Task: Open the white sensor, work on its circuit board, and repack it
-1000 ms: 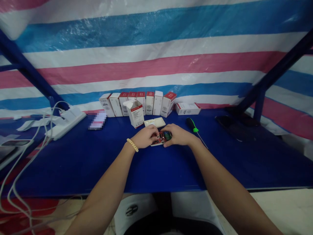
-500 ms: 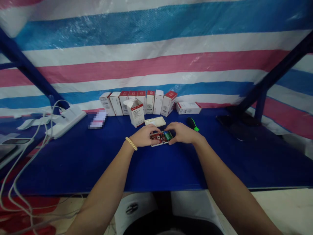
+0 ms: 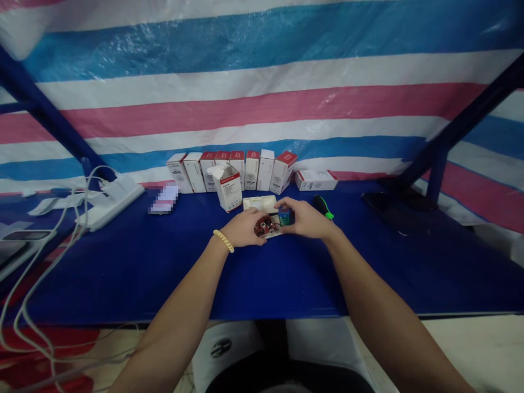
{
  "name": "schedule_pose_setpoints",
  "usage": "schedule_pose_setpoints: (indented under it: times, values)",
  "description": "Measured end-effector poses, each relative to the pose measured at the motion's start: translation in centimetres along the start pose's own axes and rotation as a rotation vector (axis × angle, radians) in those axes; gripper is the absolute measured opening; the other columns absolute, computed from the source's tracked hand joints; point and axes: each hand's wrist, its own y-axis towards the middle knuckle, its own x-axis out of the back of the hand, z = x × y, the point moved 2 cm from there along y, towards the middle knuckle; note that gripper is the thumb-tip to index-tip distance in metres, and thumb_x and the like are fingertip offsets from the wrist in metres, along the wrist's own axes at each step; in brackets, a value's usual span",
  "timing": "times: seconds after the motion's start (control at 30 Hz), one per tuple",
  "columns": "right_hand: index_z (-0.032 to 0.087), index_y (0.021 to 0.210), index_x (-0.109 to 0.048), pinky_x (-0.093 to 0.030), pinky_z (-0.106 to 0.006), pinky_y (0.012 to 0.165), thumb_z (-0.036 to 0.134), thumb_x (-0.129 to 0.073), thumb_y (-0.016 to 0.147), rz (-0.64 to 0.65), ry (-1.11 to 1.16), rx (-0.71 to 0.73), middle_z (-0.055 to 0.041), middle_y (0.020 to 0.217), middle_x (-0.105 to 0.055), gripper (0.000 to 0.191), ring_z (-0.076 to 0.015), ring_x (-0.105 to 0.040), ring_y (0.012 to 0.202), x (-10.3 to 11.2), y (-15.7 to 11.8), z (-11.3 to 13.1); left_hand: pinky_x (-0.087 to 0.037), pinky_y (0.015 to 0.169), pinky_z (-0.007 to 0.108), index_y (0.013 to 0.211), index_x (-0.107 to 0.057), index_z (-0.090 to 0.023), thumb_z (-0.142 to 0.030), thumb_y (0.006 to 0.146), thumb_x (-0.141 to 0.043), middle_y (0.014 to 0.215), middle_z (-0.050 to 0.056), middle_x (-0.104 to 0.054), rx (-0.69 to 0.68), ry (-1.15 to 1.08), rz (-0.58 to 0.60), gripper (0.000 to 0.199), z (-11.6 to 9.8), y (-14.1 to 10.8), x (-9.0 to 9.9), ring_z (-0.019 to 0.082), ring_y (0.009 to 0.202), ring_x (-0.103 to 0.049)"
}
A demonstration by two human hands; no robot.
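the block (image 3: 285, 216), green and blue and perhaps a battery, is in front of the open box (image 3: 229, 190) and to its right. the right hand (image 3: 306, 218) pinches it between thumb and fingers, at the right end of the case (image 3: 275, 235). the left hand (image 3: 240, 228), in front of the box and slightly right, grips the case's left end, thumb on the near edge and fingers curled over the far one; the red board (image 3: 266, 225) shows between the hands.

the block should be small but dense for its size, stiff, a little slick on its smooth faces; its sides give the best hold. the case is likely light and stiff, the board fragile, so hold by the rim and keep off the parts. whether a wire joins block and board is too small to tell.

half a second ago the block lay flat in the case; now it is tipped up in the right fingers. the cover (image 3: 266, 204), just right of the box, has stayed put.
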Motion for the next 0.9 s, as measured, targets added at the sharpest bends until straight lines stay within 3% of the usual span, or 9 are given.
schedule_pose_setpoints:
  times: [0.13, 0.23, 0.43, 0.57, 0.7, 0.9]
  values:
    - [0.018, 0.078, -0.053, -0.036, -0.027, 0.061, 0.024, -0.064, 0.063, -0.034, 0.036, -0.024, 0.0024, 0.068, -0.055, 0.02, -0.0124, -0.048, 0.064, 0.3, -0.1, 0.2, -0.049, 0.088, 0.041, 0.124, -0.053, -0.015, -0.034, 0.062, -0.076, 0.11, 0.011, -0.056, 0.016, 0.02, -0.011, 0.068, -0.3, -0.1, 0.1, 0.028, 0.101, -0.057]
    - [0.019, 0.069, -0.049, -0.036, -0.027, 0.06, 0.018, -0.058, 0.059, -0.026, 0.065, -0.077, 0.0024, 0.066, -0.054, 0.013, -0.0117, -0.047, 0.063, 0.3, -0.1, 0.2, -0.047, 0.091, 0.041, 0.124, -0.052, -0.016, -0.03, 0.061, -0.075, 0.116, 0.011, -0.055, -0.037, 0.041, -0.088, 0.069, -0.6, -0.1, 0.2, 0.028, 0.107, -0.055]
    - [0.02, 0.074, -0.048, -0.04, -0.027, 0.058, 0.012, -0.054, 0.058, 0.009, 0.336, -0.175, 0.002, 0.064, -0.058, 0.018, -0.013, -0.055, 0.06, -0.5, 0.2, 0.2, -0.044, 0.096, 0.042, 0.121, -0.054, -0.017, -0.021, 0.059, -0.071, 0.11, 0.009, -0.055, -0.179, 0.082, -0.313, 0.064, -1.1, -0.2, 0.5, 0.028, 0.108, -0.052]
    - [0.019, 0.073, -0.049, -0.038, -0.027, 0.053, 0.022, -0.059, 0.066, -0.045, 0.454, -0.19, 0.004, 0.058, -0.052, 0.013, -0.0108, -0.05, 0.051, -1.0, 0.4, 0.2, -0.044, 0.096, 0.044, 0.122, -0.052, -0.018, -0.02, 0.06, -0.071, 0.112, 0.009, -0.055, -0.205, 0.075, -0.377, 0.064, -1.0, -0.2, 0.4, 0.029, 0.108, -0.052]
    - [0.018, 0.068, -0.05, -0.035, -0.026, 0.055, 0.027, -0.067, 0.064, -0.094, 0.389, -0.199, 0.0029, 0.062, -0.052, 0.02, -0.0091, -0.045, 0.056, -1.1, 0.5, 0.0, -0.044, 0.097, 0.044, 0.125, -0.049, -0.016, -0.024, 0.062, -0.073, 0.117, 0.011, -0.055, -0.184, 0.035, -0.36, 0.067, -0.9, -0.1, 0.3, 0.029, 0.11, -0.053]
    - [0.016, 0.067, -0.056, -0.032, -0.026, 0.054, 0.022, -0.067, 0.06, -0.108, 0.335, -0.348, 0.0029, 0.055, -0.051, 0.014, -0.0091, -0.044, 0.052, -1.0, 0.5, -0.2, -0.039, 0.099, 0.049, 0.127, -0.047, -0.018, -0.029, 0.064, -0.075, 0.126, 0.012, -0.055, -0.13, 0.068, -0.262, 0.07, -1.1, -0.1, 0.2, 0.031, 0.118, -0.051]
